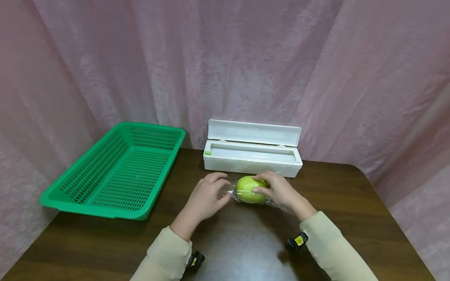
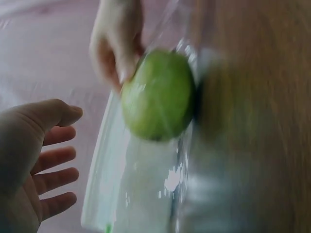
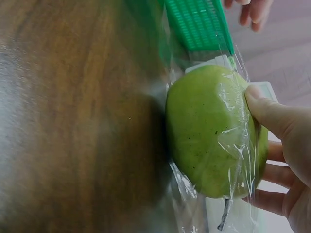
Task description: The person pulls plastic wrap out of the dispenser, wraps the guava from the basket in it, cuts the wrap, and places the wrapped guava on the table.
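A green pear in clear plastic wrap is held over the brown table by my right hand. In the right wrist view, the thumb presses on one side of the pear, the fingers reach behind it, and its stem points downward. Loose wrap trails from both ends of the fruit. My left hand is beside the left end of the wrap. The left wrist view shows that hand with its fingers apart and nothing gripped.
A white wrap dispenser stands behind the hands, its lid raised and a green slider at its left end. On the left of the table sits a green plastic basket. Pink curtains hang behind.
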Tool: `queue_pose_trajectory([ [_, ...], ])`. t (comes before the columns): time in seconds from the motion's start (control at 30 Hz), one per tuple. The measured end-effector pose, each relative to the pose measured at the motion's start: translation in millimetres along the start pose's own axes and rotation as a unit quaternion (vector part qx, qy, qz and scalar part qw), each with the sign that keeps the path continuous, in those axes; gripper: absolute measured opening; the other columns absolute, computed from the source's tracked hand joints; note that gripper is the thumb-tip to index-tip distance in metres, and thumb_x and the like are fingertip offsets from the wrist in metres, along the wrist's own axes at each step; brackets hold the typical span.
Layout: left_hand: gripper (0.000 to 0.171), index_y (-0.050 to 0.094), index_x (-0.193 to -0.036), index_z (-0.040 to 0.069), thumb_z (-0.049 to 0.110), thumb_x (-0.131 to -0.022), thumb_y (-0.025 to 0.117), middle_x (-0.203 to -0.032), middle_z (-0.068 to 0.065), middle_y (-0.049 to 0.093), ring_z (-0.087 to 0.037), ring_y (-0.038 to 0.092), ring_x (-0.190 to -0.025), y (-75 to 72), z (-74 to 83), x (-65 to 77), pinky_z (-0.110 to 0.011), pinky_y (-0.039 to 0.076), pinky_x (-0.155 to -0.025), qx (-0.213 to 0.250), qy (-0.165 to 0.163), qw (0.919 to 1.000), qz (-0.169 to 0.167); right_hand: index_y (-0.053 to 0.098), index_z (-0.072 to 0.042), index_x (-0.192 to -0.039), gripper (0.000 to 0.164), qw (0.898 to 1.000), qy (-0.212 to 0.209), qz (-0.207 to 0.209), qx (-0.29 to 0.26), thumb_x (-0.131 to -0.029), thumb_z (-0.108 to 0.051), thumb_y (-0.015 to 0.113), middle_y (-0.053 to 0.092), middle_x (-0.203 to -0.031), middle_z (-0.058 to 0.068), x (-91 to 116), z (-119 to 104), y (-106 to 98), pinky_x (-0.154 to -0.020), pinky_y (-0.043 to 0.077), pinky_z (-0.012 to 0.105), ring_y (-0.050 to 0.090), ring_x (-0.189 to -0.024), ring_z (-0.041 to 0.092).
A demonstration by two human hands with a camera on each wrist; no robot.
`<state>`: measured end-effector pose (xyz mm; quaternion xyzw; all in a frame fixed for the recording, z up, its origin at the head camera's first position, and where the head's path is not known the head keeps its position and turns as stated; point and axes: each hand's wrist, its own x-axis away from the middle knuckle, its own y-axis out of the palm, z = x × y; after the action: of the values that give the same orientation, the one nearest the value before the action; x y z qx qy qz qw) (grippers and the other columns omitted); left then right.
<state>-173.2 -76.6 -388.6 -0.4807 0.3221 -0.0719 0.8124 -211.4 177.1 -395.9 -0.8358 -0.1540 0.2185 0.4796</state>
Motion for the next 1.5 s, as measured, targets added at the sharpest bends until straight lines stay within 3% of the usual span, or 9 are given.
queue_pose_trajectory([
  [0.1, 0.028, 0.070, -0.107, 0.013, 0.030, -0.083, 0.070, -0.126, -0.005, 0.060, -0.022, 0.054, -0.119, 4.9, 13.7, -6.9, -0.042, 0.047, -0.093, -0.056, 0.054, 0.9965, -0.032, 0.065, -0.007, -0.117, 0.042, 1.000, -0.005, -0.007, -0.019, -0.084, -0.031, 0.070, 0.065, -0.115, 0.011, -4, 2, -1, -0.093, 0.047, 0.046, 0.060, -0.109, 0.028],
  [0.2, 0.040, 0.065, -0.119, 0.014, 0.037, -0.086, 0.067, -0.134, -0.005, 0.055, -0.021, 0.049, -0.127, 10.9, 26.9, -16.2, -0.042, 0.044, -0.098, -0.102, 0.076, 0.9872, -0.096, 0.065, -0.006, -0.117, 0.040, 0.999, -0.004, -0.017, -0.033, -0.085, -0.030, 0.069, 0.066, -0.114, 0.010, -7, 4, -5, -0.093, 0.047, 0.046, 0.060, -0.109, 0.028],
  [0.37, 0.065, 0.048, -0.139, 0.012, 0.046, -0.086, 0.065, -0.148, -0.006, 0.040, -0.022, 0.036, -0.138, 22.9, 41.5, -28.0, -0.046, 0.036, -0.108, -0.146, 0.049, 0.9678, -0.199, 0.064, -0.007, -0.119, 0.040, 0.998, 0.009, -0.033, -0.054, -0.087, -0.031, 0.066, 0.065, -0.115, 0.009, -10, 8, -8, -0.091, 0.048, 0.045, 0.059, -0.109, 0.027],
  [0.53, 0.083, 0.032, -0.148, 0.009, 0.047, -0.083, 0.068, -0.157, -0.009, 0.023, -0.025, 0.025, -0.143, 32.3, 45.3, -30.6, -0.047, 0.030, -0.112, -0.168, 0.024, 0.9513, -0.257, 0.064, -0.008, -0.119, 0.039, 0.997, 0.010, -0.044, -0.064, -0.088, -0.031, 0.065, 0.066, -0.115, 0.009, -12, 11, -7, -0.090, 0.049, 0.044, 0.060, -0.107, 0.026],
  [0.73, 0.093, 0.025, -0.150, 0.008, 0.043, -0.079, 0.074, -0.158, -0.009, 0.019, -0.025, 0.023, -0.144, 37.6, 44.7, -32.1, -0.048, 0.029, -0.112, -0.189, 0.018, 0.9468, -0.260, 0.064, -0.007, -0.119, 0.039, 0.995, 0.027, -0.043, -0.087, -0.089, -0.032, 0.063, 0.065, -0.116, 0.011, -15, 15, -6, -0.092, 0.048, 0.047, 0.059, -0.110, 0.028],
  [0.97, 0.089, 0.031, -0.148, 0.009, 0.037, -0.077, 0.077, -0.153, -0.009, 0.031, -0.023, 0.032, -0.140, 44.4, 39.6, -38.8, -0.047, 0.036, -0.107, -0.200, 0.022, 0.9537, -0.223, 0.065, -0.008, -0.119, 0.035, 0.995, 0.021, -0.040, -0.085, -0.093, -0.031, 0.059, 0.066, -0.117, 0.011, -20, 22, -5, -0.095, 0.046, 0.048, 0.059, -0.113, 0.031],
  [1.2, 0.087, 0.036, -0.145, 0.010, 0.039, -0.075, 0.078, -0.146, -0.006, 0.040, -0.021, 0.042, -0.133, 44.6, 43.2, -50.1, -0.044, 0.042, -0.102, -0.207, 0.019, 0.9524, -0.223, 0.060, -0.008, -0.128, 0.036, 0.996, 0.025, -0.063, -0.057, -0.100, -0.027, 0.047, 0.061, -0.127, 0.013, -18, 25, -12, -0.100, 0.042, 0.051, 0.053, -0.122, 0.034],
  [1.4, 0.084, 0.039, -0.143, 0.011, 0.040, -0.075, 0.078, -0.145, -0.005, 0.043, -0.020, 0.046, -0.129, 42.2, 39.9, -56.0, -0.042, 0.045, -0.097, -0.202, 0.007, 0.9500, -0.238, 0.054, -0.001, -0.131, 0.041, 0.999, -0.021, -0.011, 0.023, -0.097, -0.025, 0.052, 0.056, -0.132, 0.017, -3, 5, -16, -0.102, 0.040, 0.051, 0.050, -0.125, 0.035],
  [1.5, 0.083, 0.039, -0.143, 0.012, 0.040, -0.075, 0.078, -0.146, -0.006, 0.042, -0.020, 0.046, -0.130, 39.6, 35.9, -58.0, -0.042, 0.045, -0.096, -0.194, -0.005, 0.9506, -0.243, 0.060, -0.003, -0.125, 0.039, 0.993, -0.073, 0.030, 0.094, -0.093, -0.024, 0.061, 0.059, -0.127, 0.017, 6, -7, -12, -0.096, 0.045, 0.048, 0.056, -0.118, 0.033],
])
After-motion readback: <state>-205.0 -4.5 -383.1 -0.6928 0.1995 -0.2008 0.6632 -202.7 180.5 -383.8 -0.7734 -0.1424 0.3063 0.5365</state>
